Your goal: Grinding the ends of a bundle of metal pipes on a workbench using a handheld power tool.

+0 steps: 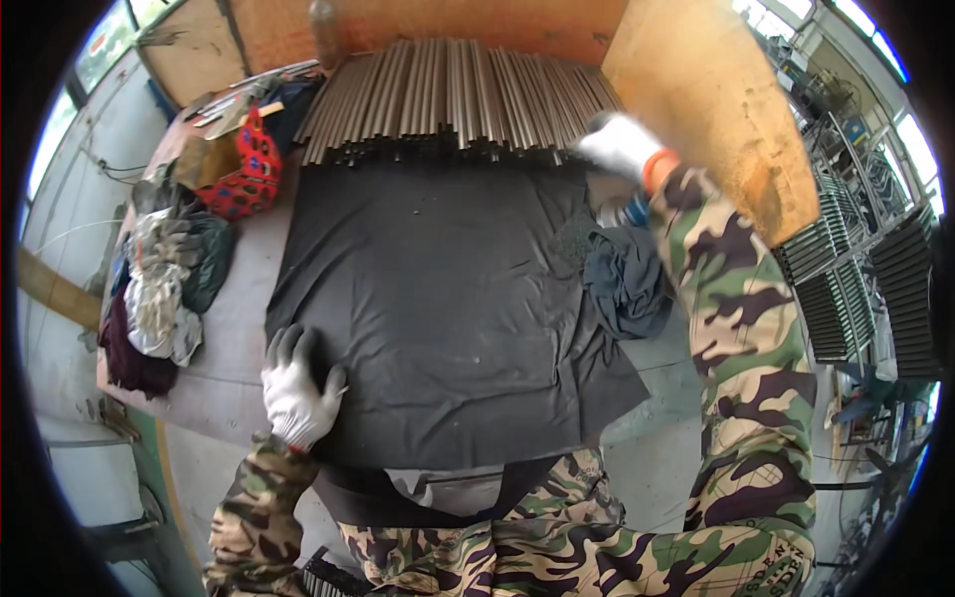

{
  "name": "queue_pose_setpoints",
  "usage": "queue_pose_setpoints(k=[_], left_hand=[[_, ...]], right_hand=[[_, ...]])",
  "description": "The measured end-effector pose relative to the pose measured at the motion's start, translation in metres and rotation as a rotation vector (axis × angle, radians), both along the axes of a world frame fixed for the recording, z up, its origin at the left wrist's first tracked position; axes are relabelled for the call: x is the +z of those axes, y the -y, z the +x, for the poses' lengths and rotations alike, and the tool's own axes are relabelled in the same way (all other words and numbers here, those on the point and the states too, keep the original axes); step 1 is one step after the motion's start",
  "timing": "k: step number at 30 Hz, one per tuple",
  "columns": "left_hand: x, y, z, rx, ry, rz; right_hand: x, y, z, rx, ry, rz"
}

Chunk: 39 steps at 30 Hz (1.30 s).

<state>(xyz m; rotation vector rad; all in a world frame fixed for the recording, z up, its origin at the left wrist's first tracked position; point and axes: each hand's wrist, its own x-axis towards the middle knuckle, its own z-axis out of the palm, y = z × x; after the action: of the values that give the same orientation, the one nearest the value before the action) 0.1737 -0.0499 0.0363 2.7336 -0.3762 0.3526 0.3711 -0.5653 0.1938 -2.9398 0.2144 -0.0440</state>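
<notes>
My left hand (300,390), in a white knit glove with grey fingers, rests on the left edge of a black sheet (428,289). Its fingers are stretched out and the thumb stands apart. Across the far end of the table lies a wide row of thin metal tubes (448,90), side by side, their near ends just past the sheet. My right hand (619,147), also gloved in white with an orange cuff, reaches to the right end of that row. Motion blurs its fingers, so whether they grip a tube cannot be told.
A dark blue-grey cloth (625,284) is bunched at the sheet's right side. Gloves and rags (164,279) are piled on the left, beside a red patterned cloth (249,171). Wooden boards (711,95) wall the far and right sides. Racks of dark tubes (836,289) stand further right.
</notes>
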Motion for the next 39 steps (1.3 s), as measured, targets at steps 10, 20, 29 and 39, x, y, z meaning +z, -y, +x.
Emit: queue_pose_setpoints(k=[10,20,29,39], left_hand=[[0.002,-0.001,0.011,-0.052,-0.142,0.019],[-0.005,-0.005,0.013,-0.087,-0.155,0.079],[-0.009,-0.003,0.016,-0.085,-0.17,0.073],[-0.006,-0.005,0.012,-0.056,-0.16,0.107]], right_hand=[[-0.072,0.189,0.106,0.345,-0.42,-0.554],[-0.116,0.263,0.166,0.256,-0.443,-0.322],[-0.128,0.241,0.175,-0.054,-0.4,-0.375],[-0.125,0.193,0.166,0.017,-0.327,-0.239]])
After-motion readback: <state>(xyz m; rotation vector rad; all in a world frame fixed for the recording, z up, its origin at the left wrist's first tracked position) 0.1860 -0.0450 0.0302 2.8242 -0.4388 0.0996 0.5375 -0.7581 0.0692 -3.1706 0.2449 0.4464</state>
